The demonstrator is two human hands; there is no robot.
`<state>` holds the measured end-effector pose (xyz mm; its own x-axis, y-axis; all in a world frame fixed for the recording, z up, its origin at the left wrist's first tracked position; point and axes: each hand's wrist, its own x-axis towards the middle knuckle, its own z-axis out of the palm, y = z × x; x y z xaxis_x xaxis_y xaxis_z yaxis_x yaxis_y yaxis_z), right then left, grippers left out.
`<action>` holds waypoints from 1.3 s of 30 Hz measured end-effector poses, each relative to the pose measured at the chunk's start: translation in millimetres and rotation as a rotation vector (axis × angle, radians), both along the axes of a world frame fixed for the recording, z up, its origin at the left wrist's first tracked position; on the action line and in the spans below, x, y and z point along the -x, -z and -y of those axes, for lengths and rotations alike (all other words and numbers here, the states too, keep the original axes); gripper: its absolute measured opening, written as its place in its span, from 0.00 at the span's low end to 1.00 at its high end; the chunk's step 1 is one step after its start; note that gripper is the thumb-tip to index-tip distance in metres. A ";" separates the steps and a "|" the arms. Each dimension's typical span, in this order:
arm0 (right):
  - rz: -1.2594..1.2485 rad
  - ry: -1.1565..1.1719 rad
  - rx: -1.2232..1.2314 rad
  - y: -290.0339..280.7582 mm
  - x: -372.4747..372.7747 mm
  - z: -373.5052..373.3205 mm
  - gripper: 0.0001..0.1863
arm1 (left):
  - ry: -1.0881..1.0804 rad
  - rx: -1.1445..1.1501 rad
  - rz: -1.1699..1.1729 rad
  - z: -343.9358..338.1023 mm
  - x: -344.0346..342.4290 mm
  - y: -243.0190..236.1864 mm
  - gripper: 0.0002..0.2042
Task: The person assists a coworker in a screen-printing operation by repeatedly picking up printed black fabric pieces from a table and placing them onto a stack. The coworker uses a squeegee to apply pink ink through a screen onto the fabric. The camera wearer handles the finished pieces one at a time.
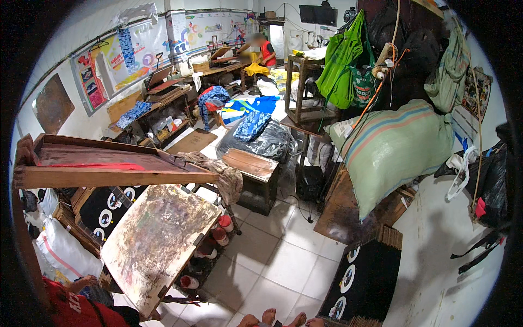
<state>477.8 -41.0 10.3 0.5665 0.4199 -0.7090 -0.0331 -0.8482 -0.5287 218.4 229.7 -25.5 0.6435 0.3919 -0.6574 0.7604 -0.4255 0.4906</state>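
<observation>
Low beside the black panels [370, 278]

Left hand [249, 321] and right hand [315, 322] show at the lower edge (spread or closed, I cannot tell); the black panels lie right of the right hand; leftward stands a stained tabletop [163, 240]; beyond, a raised wooden frame [117, 177] blocks some view.

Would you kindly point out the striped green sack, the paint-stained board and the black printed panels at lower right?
Striped green sack [393, 155]: head view, middle of its bulging side.
Paint-stained board [160, 240]: head view, middle of its top face.
Black printed panels [369, 278]: head view, plain black middle of the top panel.
</observation>
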 end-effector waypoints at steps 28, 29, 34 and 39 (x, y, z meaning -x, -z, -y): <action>-0.290 0.301 -0.306 79.5 107.3 136.7 0.09 | -0.217 -0.064 -0.043 126.3 75.9 -75.6 0.16; -0.241 0.240 -0.252 78.6 116.2 142.5 0.09 | -0.268 -0.066 -0.033 135.0 85.0 -80.9 0.16; -0.095 0.056 -0.126 64.8 139.6 154.9 0.11 | -0.421 0.029 -0.025 160.2 139.0 -90.4 0.18; -0.010 -0.023 -0.074 49.7 146.4 161.6 0.12 | -0.367 -0.037 -0.070 168.3 162.2 -73.3 0.18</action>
